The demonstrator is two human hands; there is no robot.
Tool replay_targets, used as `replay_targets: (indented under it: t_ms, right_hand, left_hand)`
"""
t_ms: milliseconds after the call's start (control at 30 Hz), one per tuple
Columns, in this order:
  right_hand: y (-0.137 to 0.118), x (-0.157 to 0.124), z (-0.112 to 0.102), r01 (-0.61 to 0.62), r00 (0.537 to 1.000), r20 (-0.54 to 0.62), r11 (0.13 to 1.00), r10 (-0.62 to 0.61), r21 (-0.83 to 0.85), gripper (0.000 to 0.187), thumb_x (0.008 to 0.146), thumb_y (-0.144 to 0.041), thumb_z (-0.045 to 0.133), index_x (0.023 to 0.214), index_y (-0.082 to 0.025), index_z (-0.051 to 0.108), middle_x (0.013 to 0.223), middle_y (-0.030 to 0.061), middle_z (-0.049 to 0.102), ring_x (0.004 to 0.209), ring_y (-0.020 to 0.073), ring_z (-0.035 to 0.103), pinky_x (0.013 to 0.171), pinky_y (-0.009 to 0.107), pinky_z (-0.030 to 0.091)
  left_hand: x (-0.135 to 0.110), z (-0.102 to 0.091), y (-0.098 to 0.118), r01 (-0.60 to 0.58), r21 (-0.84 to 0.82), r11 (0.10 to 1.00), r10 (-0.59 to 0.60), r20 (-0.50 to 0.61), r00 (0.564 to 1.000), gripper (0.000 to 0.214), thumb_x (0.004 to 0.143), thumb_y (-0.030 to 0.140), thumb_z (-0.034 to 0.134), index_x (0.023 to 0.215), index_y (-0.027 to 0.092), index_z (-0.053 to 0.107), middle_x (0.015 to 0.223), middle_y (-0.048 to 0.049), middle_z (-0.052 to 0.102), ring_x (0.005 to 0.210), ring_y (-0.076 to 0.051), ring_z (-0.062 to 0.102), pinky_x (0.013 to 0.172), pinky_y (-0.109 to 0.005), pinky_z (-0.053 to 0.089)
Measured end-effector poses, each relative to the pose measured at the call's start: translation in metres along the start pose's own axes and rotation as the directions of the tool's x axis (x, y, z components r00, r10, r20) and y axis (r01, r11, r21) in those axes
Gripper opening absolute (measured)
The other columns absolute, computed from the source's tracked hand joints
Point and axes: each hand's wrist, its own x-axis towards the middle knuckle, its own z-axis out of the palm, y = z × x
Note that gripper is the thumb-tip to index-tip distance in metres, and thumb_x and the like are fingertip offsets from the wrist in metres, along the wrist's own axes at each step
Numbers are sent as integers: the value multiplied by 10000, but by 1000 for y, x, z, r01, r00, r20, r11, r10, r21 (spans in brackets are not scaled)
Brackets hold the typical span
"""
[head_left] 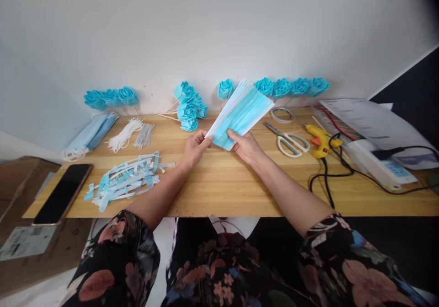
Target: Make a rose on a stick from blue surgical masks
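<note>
Between my two hands I hold a fanned stack of blue and white face mask sheets [242, 112], tilted up above the table; no ear loops show on it. My left hand [197, 149] pinches the stack's lower left corner between thumb and fingers. On its lower right side my right hand [245, 147] grips it, thumb flat on the blue face and fingers hidden behind. Beyond the stack, blue flowers on sticks [188, 105] lean by the wall, and more blue flowers [281, 88] line up to the right.
Cut strips [126, 179], white ear loops [125, 134], thin white wires [144, 135], whole masks [92, 133] and a phone [63, 193] lie left. To the right are scissors [288, 140], a tape roll [282, 114], a yellow glue gun [321, 140] with its cord, and a power strip [379, 163].
</note>
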Motion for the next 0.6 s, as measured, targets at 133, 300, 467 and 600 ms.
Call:
replay_targets:
  t_ms: [133, 300, 467, 600]
  right_hand:
    - [1, 0, -2, 29, 1000, 10, 996, -28, -84, 529, 531, -498, 968, 936, -217, 776, 1046, 53, 820, 1107, 309, 735, 1035, 492, 580]
    - [4, -1, -4, 175, 983, 9, 933, -181, -315, 463, 583, -538, 928, 888, -214, 799, 995, 42, 821, 1001, 286, 747, 989, 465, 583]
    - [8, -2, -5, 241, 970, 99, 849, -220, -470, 439, 667, -564, 865, 918, -207, 817, 1011, 51, 819, 996, 294, 744, 945, 449, 591]
    - [10, -1, -8, 235, 972, 129, 841, -197, -487, 444, 702, -575, 838, 946, -205, 823, 1031, 57, 819, 991, 291, 750, 919, 446, 601]
  left_hand:
    - [0, -1, 1, -33, -21, 999, 33, -5, 999, 517, 778, 677, 751, 748, 183, 601, 688, 17, 601, 672, -121, 553, 683, -269, 470]
    - [6, -1, -8, -73, -57, 996, 72, -12, 997, 524, 735, 637, 817, 900, 196, 588, 787, 23, 613, 717, -121, 559, 674, -256, 456]
    - [8, -4, -19, -130, -44, 991, 131, 20, 991, 519, 781, 634, 785, 968, 210, 551, 883, -8, 642, 804, -156, 609, 725, -288, 489]
    - [7, -7, -24, -132, -11, 991, 132, 25, 991, 481, 820, 614, 759, 991, 210, 563, 936, -27, 661, 862, -187, 639, 773, -324, 519]
